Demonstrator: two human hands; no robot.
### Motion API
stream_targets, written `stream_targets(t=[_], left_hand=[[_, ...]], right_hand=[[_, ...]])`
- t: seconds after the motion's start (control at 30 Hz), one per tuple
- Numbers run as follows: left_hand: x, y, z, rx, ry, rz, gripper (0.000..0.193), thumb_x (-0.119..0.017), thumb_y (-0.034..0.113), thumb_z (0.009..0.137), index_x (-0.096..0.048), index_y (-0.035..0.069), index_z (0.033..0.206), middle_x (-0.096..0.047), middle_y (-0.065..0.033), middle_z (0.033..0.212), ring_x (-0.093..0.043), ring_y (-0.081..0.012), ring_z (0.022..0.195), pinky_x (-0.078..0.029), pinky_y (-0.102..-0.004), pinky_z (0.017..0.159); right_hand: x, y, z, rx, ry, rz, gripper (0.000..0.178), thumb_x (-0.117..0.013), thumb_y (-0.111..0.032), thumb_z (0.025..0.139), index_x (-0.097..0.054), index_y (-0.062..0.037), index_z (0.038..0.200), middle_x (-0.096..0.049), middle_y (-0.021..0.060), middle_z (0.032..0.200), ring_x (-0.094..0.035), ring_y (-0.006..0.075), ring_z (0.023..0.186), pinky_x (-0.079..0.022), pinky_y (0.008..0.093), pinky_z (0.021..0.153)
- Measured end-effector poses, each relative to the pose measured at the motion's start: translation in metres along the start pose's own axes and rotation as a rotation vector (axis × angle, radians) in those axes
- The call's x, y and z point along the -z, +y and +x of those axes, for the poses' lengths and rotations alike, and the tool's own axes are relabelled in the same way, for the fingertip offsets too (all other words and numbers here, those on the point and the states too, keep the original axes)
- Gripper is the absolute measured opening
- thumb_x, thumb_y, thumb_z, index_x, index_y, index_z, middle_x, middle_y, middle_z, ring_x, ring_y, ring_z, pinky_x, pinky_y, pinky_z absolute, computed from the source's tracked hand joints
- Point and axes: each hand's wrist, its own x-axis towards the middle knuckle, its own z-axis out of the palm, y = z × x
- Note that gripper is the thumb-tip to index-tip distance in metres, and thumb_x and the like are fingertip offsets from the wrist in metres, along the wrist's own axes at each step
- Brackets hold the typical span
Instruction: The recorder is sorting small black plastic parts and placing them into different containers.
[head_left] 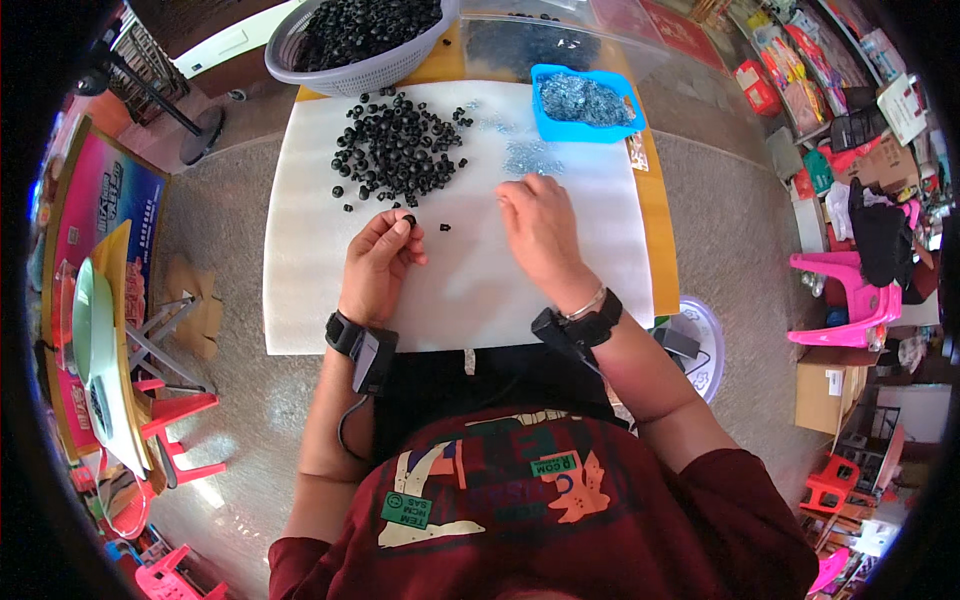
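Observation:
My left hand (376, 262) is closed, with a small round black plastic part (410, 219) pinched between thumb and fingertips. My right hand (543, 232) has its fingers curled together at the near edge of a scatter of tiny clear pieces (531, 156). Whatever its fingertips hold, if anything, is hidden. Beyond my left hand spreads a loose pile of black plastic parts (395, 150). One small black piece (445, 227) lies by itself between my hands. Everything rests on a white foam sheet (470, 295).
At the far left stands a grey plastic basket (350, 78) heaped with black parts. A blue tray (548, 128) of clear pieces sits at the far right of the yellow table (661, 262). Pink stools (850, 295) and cluttered shelves stand to the right. A red stool (180, 425) is on the left.

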Motion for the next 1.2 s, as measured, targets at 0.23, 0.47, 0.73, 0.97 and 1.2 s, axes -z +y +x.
stream_targets(t=[0.23,0.47,0.73,0.97,1.2], left_hand=[[-0.003,0.004,-0.002,0.034,0.019,-0.005,0.017,-0.052,0.013,0.095,-0.054,0.001,0.106,-0.058,-0.0042,0.089,-0.055,-0.0118,0.077,-0.047,-0.0254,0.069],[0.004,0.0,0.002,0.027,-0.028,-0.045,0.017,-0.053,0.012,0.095,-0.054,0.001,0.107,-0.058,-0.0055,0.089,-0.056,-0.0128,0.076,-0.048,-0.0266,0.068],[0.002,0.001,0.002,0.021,-0.026,-0.054,0.017,-0.053,0.012,0.094,-0.055,0.0,0.107,-0.059,-0.0059,0.089,-0.056,-0.0131,0.075,-0.048,-0.0268,0.068],[0.002,0.003,0.001,0.023,-0.021,-0.021,0.017,-0.053,0.012,0.094,-0.056,0.001,0.107,-0.059,-0.0057,0.09,-0.056,-0.0121,0.075,-0.048,-0.0258,0.068],[0.008,0.002,0.001,0.05,-0.077,0.001,0.018,-0.055,0.011,0.093,-0.057,0.001,0.108,-0.06,-0.0039,0.091,-0.057,-0.0102,0.075,-0.048,-0.0238,0.069]], right_hand=[[0.017,0.006,-0.019,0.042,-0.123,0.056,0.023,-0.058,-0.001,0.08,-0.064,-0.0048,0.103,-0.056,0.0101,0.087,-0.052,0.0293,0.086,-0.042,0.0406,0.078],[0.023,0.023,-0.038,-0.047,-0.035,0.208,0.017,-0.059,0.0,0.078,-0.062,-0.0034,0.095,-0.058,0.0103,0.089,-0.054,0.0296,0.086,-0.044,0.0403,0.076],[0.017,0.023,-0.03,-0.241,-0.045,0.291,0.014,-0.062,0.0,0.077,-0.061,-0.0031,0.091,-0.059,0.0111,0.088,-0.056,0.0307,0.085,-0.045,0.0407,0.075],[0.011,0.025,-0.028,-0.271,-0.054,0.367,0.013,-0.059,-0.001,0.081,-0.061,-0.0028,0.093,-0.06,0.0094,0.09,-0.058,0.0247,0.081,-0.047,0.0329,0.072],[0.032,-0.023,0.0,-0.57,-0.327,1.165,0.009,-0.058,-0.005,0.088,-0.06,0.0005,0.096,-0.058,-0.0008,0.083,-0.051,0.0057,0.075,-0.044,0.0213,0.069]])
